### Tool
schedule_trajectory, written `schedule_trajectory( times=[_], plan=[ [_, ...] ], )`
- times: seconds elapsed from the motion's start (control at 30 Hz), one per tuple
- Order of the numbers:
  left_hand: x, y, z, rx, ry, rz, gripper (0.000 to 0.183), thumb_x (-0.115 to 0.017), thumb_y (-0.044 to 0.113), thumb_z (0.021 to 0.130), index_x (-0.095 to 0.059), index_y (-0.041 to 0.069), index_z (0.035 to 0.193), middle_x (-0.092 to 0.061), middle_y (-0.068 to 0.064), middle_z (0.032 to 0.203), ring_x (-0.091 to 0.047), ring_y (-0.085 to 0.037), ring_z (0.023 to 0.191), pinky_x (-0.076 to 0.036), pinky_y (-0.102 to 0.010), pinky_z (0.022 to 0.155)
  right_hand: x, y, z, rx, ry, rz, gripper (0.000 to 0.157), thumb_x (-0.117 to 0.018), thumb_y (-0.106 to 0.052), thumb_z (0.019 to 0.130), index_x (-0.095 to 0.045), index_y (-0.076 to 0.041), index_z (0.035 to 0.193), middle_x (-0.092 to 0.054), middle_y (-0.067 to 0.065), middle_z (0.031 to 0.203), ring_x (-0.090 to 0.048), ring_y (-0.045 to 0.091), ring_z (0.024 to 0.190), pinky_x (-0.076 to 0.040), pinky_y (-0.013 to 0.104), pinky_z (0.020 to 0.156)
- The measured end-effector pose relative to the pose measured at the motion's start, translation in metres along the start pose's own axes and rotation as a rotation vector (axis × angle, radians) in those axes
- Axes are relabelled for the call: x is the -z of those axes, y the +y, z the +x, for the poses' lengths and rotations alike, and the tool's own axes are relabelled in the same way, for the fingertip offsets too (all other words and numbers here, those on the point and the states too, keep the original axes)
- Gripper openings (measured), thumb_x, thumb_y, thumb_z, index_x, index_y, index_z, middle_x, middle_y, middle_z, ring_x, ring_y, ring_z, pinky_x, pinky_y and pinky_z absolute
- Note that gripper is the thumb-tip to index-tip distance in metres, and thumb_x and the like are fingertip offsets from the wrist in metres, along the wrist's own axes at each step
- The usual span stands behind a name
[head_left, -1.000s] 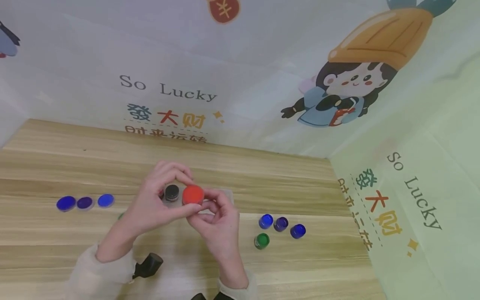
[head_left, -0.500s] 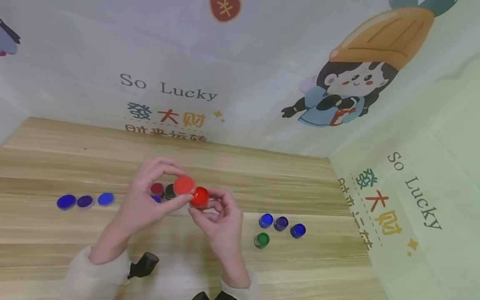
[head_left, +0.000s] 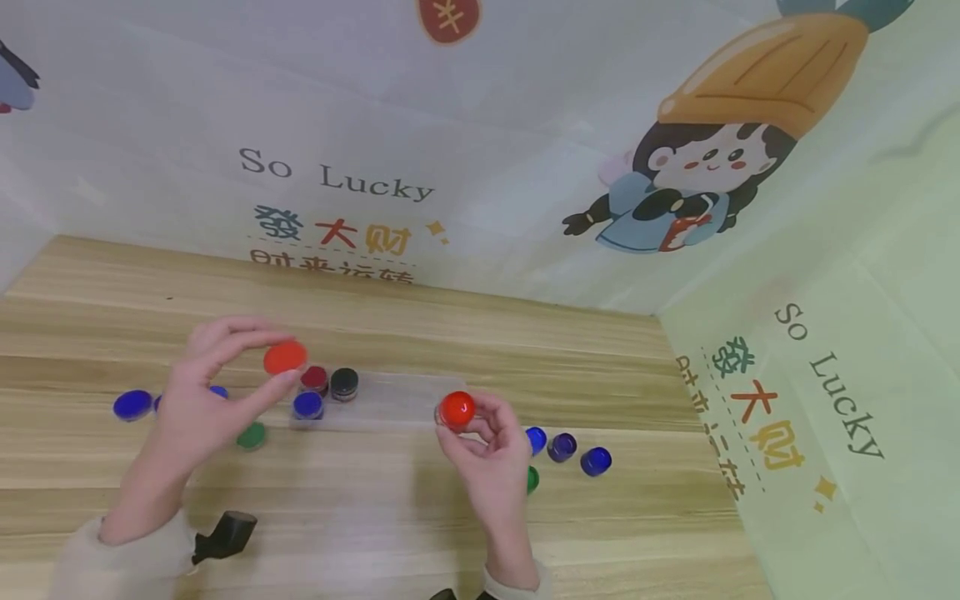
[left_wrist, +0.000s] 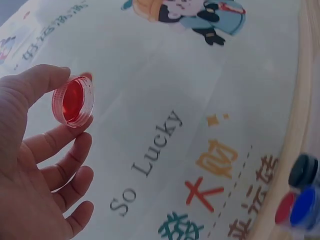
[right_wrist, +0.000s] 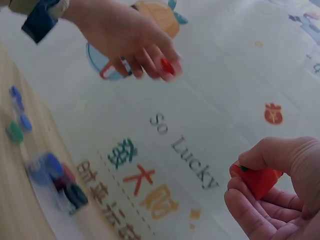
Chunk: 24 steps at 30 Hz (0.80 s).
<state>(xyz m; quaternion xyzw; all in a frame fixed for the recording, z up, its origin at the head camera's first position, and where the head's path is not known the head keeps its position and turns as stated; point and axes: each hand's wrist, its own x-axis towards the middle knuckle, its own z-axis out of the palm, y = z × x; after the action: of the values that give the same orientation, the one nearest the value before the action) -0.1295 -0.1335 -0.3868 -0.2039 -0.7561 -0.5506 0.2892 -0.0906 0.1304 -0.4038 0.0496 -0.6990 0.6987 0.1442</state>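
My left hand (head_left: pixel 206 400) pinches a red paint-jar lid (head_left: pixel 285 358) between thumb and fingers, above the left part of the table. In the left wrist view the lid (left_wrist: pixel 73 101) is tilted, showing its ribbed clear rim and red-smeared inside. My right hand (head_left: pixel 491 458) grips a small uncapped jar of red paint (head_left: pixel 457 409), over the right end of a clear plastic tray (head_left: pixel 401 398). Thumb and fingers wrap this red jar (right_wrist: pixel 257 182) in the right wrist view. Lid and jar are well apart.
Dark red (head_left: pixel 314 379), black (head_left: pixel 344 384) and blue (head_left: pixel 307 406) capped jars stand at the tray's left end. Blue lids (head_left: pixel 132 404) and a green lid (head_left: pixel 251 436) lie left. Uncapped blue jars (head_left: pixel 596 462) and a green one (head_left: pixel 533 479), partly hidden, stand right.
The red lid has come off the red jar. My left hand has carried the lid leftward, while my right hand has moved right with the jar.
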Motion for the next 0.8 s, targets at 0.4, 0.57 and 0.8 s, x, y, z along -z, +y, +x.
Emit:
schedule_trajectory(
  times=[0.4,0.57,0.8],
  plan=[
    [0.029,-0.032,-0.024,0.056,-0.036,0.227,0.040,-0.082,-0.004,0.056,-0.070,-0.003,0.094,-0.055,0.022,0.103,-0.042,0.002,0.102,-0.026,-0.022,0.083,0.054,0.018,-0.011,-0.160,0.226,-0.131,0.036,-0.071,0.013,0.071,-0.054,0.011,0.102,-0.065,0.006,0.088,-0.062,0.009,0.072,-0.053,0.022,0.063],
    [0.039,-0.053,-0.042,0.127,-0.099,0.329,0.040,-0.085,0.002,0.057,-0.069,0.000,0.094,-0.061,0.012,0.096,-0.040,0.000,0.097,-0.027,-0.028,0.077,0.070,0.023,-0.016,-0.203,0.313,-0.224,0.035,-0.071,0.012,0.072,-0.055,0.008,0.102,-0.065,0.010,0.088,-0.061,0.008,0.071,-0.052,0.020,0.062],
    [0.050,-0.075,-0.065,0.189,-0.193,0.402,0.039,-0.084,0.001,0.058,-0.067,-0.007,0.092,-0.062,-0.026,0.095,-0.047,-0.038,0.093,-0.029,-0.047,0.076,0.089,0.033,-0.023,-0.228,0.393,-0.318,0.037,-0.072,0.011,0.071,-0.054,0.009,0.103,-0.066,0.015,0.090,-0.060,0.005,0.067,-0.051,0.017,0.061]
  ],
)
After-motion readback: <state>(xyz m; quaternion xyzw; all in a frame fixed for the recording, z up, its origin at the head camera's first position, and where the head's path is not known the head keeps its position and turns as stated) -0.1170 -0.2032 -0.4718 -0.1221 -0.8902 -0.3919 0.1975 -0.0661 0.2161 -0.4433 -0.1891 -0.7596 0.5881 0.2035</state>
